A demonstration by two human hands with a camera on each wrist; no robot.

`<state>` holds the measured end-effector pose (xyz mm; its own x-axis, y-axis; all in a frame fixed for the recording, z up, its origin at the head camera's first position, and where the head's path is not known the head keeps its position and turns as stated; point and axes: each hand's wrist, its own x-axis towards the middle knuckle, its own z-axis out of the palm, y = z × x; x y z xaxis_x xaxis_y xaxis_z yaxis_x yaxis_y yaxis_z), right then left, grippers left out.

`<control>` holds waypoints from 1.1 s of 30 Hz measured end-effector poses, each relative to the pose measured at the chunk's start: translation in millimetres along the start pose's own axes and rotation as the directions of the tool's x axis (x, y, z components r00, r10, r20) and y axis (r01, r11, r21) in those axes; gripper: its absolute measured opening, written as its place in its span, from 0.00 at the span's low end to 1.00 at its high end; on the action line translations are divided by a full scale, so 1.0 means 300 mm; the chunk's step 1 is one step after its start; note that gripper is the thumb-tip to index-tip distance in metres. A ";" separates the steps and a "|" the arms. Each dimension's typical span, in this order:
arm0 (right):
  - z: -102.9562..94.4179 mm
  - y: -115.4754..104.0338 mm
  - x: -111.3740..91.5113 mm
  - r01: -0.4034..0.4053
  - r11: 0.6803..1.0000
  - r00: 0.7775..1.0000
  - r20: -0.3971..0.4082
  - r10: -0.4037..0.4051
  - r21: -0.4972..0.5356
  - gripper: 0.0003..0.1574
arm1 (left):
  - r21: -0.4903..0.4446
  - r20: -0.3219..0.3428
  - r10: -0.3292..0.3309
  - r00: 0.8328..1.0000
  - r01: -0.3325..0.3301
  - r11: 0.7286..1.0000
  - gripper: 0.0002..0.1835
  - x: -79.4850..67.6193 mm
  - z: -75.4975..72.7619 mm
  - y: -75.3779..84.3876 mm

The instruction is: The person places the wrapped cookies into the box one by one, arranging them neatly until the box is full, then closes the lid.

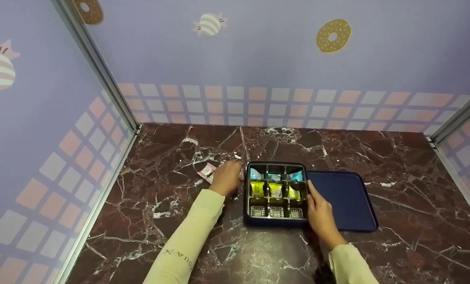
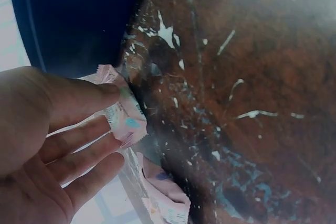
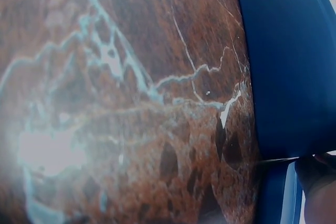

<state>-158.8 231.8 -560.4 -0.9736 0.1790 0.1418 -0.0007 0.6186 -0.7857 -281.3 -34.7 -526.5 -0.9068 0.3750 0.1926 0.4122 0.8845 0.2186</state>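
A dark blue box [image 1: 276, 223] with a divided tray stands on the marbled table. Blue packets [image 1: 274, 176] lie in its back row and yellow packets [image 1: 276, 191] in the middle row; ridged bottoms show in the front row. Left of the box, my left hand [image 1: 227, 178] pinches a small pink wrapped packet [image 2: 127, 116] between thumb and fingers. More pink packets [image 1: 207, 169] lie beside that hand, one [image 2: 167, 192] just under its fingers. My right hand [image 1: 322, 216] grips the box's right side; the fingertips are partly hidden.
A flat dark blue lid [image 1: 343, 201] lies right of the box, partly behind my right hand. Purple patterned panels [image 1: 258, 51] wall the table [image 1: 171, 236] at the back, left and right.
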 end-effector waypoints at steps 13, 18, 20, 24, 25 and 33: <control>-0.002 -0.002 0.004 -0.005 1.000 1.000 0.002 0.005 0.003 0.31 | -0.006 -0.011 -0.001 1.000 0.001 1.000 0.09 -0.002 0.023 -0.017; -0.006 -0.001 -0.002 -0.022 1.000 1.000 0.020 0.022 0.003 0.31 | -0.016 -0.015 0.004 1.000 -0.004 1.000 0.06 -0.002 0.026 -0.018; -0.005 -0.002 -0.002 -0.022 1.000 1.000 0.020 0.022 -0.001 0.31 | -0.022 -0.003 -0.004 1.000 0.004 1.000 0.07 -0.001 0.023 -0.020; -0.001 -0.002 0.001 -0.012 1.000 1.000 0.006 0.012 -0.003 0.31 | -0.035 0.032 -0.030 0.999 0.031 0.999 0.11 0.000 0.014 -0.028; 0.000 -0.002 0.001 -0.011 1.000 1.000 0.004 0.011 -0.003 0.31 | -0.035 0.035 -0.034 0.999 0.035 0.999 0.11 0.000 0.012 -0.029; -0.002 -0.001 0.000 -0.028 1.000 0.999 0.022 0.028 0.003 0.31 | -0.035 0.014 -0.006 1.000 0.007 0.999 0.10 -0.004 0.001 -0.042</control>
<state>-158.5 232.0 -559.8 -0.9781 0.1792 0.1062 0.0259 0.6107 -0.7914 -285.3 -46.2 -529.9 -0.9105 0.3731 0.1781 0.4088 0.8769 0.2529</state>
